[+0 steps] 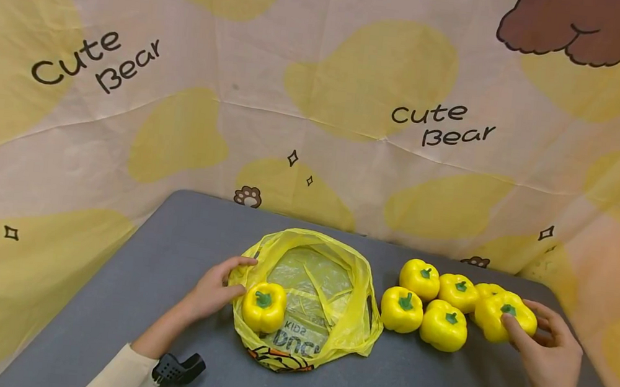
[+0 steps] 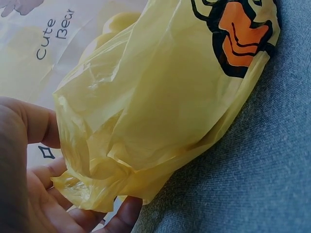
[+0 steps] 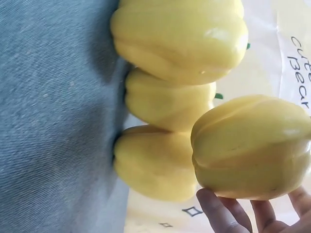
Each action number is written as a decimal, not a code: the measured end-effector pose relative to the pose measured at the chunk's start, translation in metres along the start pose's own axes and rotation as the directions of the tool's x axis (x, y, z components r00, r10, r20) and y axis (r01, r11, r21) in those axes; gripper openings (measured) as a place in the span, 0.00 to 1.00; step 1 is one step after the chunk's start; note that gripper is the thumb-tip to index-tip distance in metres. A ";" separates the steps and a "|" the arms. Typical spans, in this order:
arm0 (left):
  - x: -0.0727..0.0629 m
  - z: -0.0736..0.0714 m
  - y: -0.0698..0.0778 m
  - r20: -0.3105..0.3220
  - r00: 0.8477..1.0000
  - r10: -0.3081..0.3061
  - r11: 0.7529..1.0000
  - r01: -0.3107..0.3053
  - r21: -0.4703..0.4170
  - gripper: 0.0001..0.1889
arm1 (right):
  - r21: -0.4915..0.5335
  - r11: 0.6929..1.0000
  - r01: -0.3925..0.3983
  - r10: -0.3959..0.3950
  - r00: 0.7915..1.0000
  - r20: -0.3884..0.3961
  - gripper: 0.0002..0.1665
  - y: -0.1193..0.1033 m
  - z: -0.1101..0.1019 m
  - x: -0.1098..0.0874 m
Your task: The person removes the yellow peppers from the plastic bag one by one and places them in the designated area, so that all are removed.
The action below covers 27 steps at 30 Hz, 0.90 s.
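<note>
A yellow plastic bag (image 1: 354, 341) lies on the table with its mouth spread upward. One yellow bell pepper (image 1: 264, 307) with a green stem sits inside, by the left wall. My left hand (image 1: 218, 287) is at the bag's left rim; in the left wrist view its thumb and fingers hold the crumpled edge. On the right, my right hand (image 1: 550, 344) grips another yellow bell pepper (image 1: 500, 314) between thumb and fingers. The right wrist view shows this held pepper (image 3: 250, 145) raised clear of the table beside other peppers.
Several more yellow bell peppers (image 1: 444, 325) stand grouped between the bag and my right hand. A grey table (image 1: 393, 382) is under everything. Patterned cloth (image 1: 343, 84) hangs behind it and at the sides. My left wrist carries a black strap device (image 1: 178, 369).
</note>
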<state>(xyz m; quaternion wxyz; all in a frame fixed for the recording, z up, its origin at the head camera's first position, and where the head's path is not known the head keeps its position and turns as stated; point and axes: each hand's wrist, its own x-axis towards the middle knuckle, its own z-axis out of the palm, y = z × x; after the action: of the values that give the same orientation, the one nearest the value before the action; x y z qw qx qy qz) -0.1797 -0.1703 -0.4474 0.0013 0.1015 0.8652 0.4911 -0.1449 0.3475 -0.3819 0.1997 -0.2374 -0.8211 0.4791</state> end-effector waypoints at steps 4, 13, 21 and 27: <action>0.000 0.000 0.000 0.000 1.000 -0.008 1.000 0.008 -0.003 0.26 | -0.009 0.998 -0.057 0.057 0.998 0.030 0.29 0.007 -0.003 0.002; 0.000 0.000 0.000 -0.001 1.000 -0.010 1.000 0.010 -0.004 0.26 | 0.005 0.997 -0.081 0.081 0.995 0.050 0.28 0.023 -0.002 0.004; -0.001 0.000 0.002 -0.001 1.000 -0.005 1.000 0.005 0.000 0.26 | 0.012 0.998 -0.066 0.065 0.996 0.055 0.27 0.028 -0.002 0.002; -0.001 0.000 0.003 -0.006 1.000 0.007 1.000 -0.007 0.004 0.26 | 0.020 0.999 -0.027 0.025 0.998 0.063 0.26 0.031 0.000 -0.001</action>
<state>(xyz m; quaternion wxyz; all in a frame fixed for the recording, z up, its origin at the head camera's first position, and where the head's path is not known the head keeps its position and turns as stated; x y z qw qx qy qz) -0.1785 -0.1692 -0.4449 -0.0033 0.1028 0.8658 0.4897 -0.1382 0.3602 -0.4095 0.1700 -0.2309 -0.8187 0.4974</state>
